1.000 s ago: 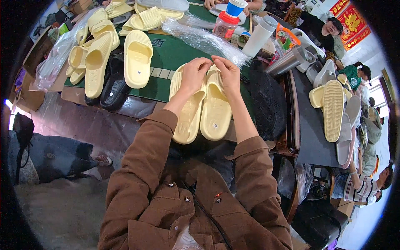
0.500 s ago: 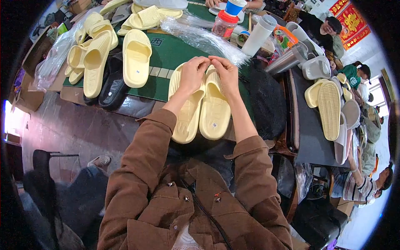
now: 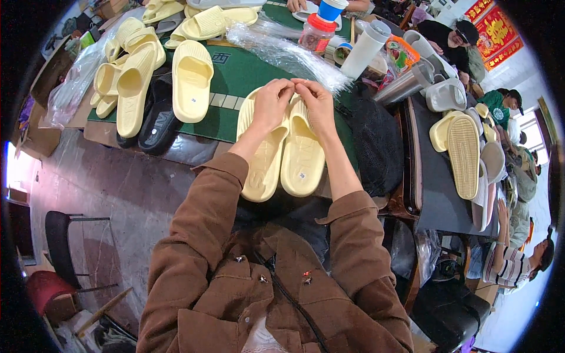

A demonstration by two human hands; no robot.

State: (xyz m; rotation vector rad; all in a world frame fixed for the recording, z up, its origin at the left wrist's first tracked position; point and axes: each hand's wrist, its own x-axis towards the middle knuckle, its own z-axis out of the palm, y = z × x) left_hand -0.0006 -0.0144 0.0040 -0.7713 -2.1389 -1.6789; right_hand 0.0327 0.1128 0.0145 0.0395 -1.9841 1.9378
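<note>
yellow slippers (image 3: 292,157) show embossed lettering (image 3: 301,153) and a sticker (image 3: 302,176).

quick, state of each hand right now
Left hand: pinched closed over the slippers; anything held can't be told.
Right hand: pinched closed too; anything held can't be told.

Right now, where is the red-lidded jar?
In the head view, the red-lidded jar is at the top, just right of centre, beyond the right hand, left of the white tumbler.
</note>
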